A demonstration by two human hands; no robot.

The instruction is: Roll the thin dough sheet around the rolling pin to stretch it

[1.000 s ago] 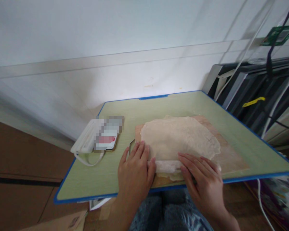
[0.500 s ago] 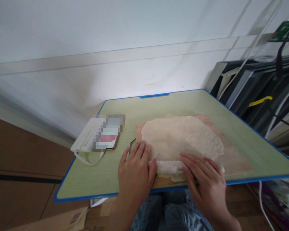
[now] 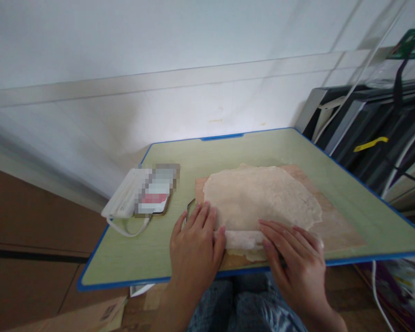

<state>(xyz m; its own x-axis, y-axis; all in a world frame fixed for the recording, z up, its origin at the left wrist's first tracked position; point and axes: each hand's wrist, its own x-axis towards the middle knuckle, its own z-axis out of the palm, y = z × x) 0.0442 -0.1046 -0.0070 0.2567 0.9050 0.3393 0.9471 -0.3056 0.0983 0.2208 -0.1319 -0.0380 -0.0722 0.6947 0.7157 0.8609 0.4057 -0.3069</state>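
A broad, thin sheet of dough (image 3: 256, 196) lies over a wooden board (image 3: 342, 233), with its near edge at a floury white rolling pin (image 3: 244, 240). My left hand (image 3: 195, 242) covers the pin's left end, fingers pointing forward and thumb along the near side of the dough. Over the right end is my right hand (image 3: 295, 256), its fingers together and slanting left. Both hands are closed over the pin, whose ends they hide. A small flap of dough (image 3: 251, 255) shows on the near side of the pin.
The green table (image 3: 124, 258) has a blue rim and stands against a white wall. A phone (image 3: 157, 193) leans on a white strapped case (image 3: 124, 196) at the left. Dark flat panels (image 3: 366, 129) and cables stand beside the right edge. My knees are under the near edge.
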